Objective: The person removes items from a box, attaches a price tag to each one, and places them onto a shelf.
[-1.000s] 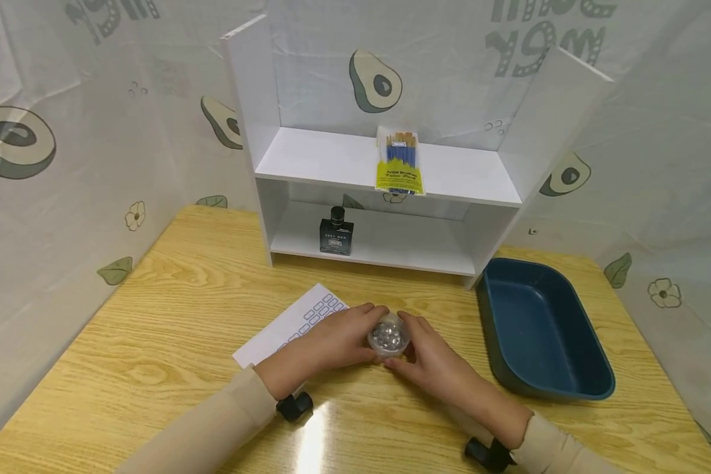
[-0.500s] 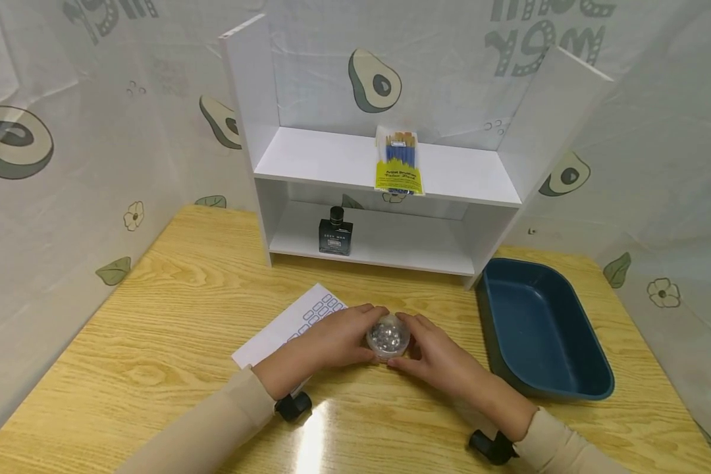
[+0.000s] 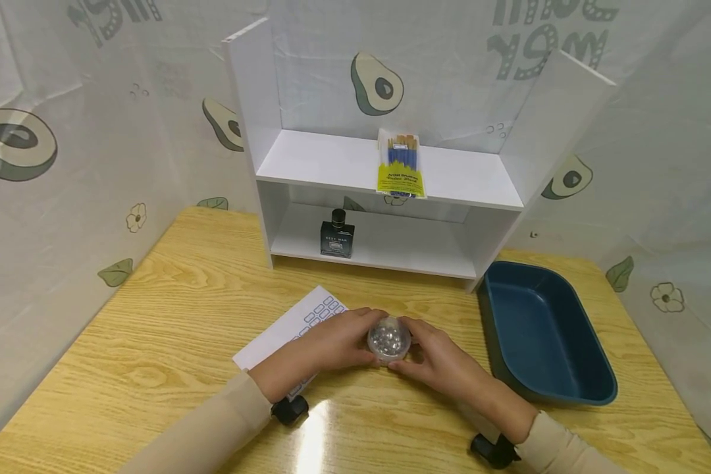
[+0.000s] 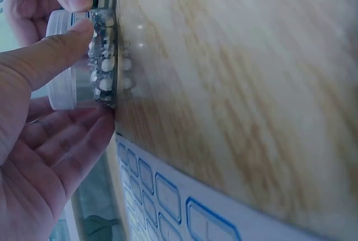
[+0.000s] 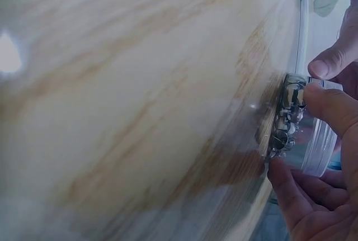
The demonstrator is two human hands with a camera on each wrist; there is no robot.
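A small round clear plastic jar [image 3: 389, 339] with a translucent lid stands on the table, shiny silver pieces in its lower part. My left hand [image 3: 345, 339] holds it from the left, thumb at the near side and fingers curved round the far side. From the right, my right hand [image 3: 441, 355] grips the same jar in the same way. In the left wrist view the lid [image 4: 60, 59] of the jar appears closed. The right wrist view shows the silver pieces [image 5: 288, 121] low in the jar, close to the tabletop.
A white sheet [image 3: 290, 322] printed with blue boxes lies partly under the left forearm. Behind stands a white shelf [image 3: 332, 161] with a pack of artist brushes [image 3: 400, 164] above and a dark perfume bottle [image 3: 337, 237] below. A dark blue bin [image 3: 545, 329] sits at right.
Both hands stay round the jar, which keeps its place on the table. The right wrist has shifted very slightly outward; the camera view has moved a little.
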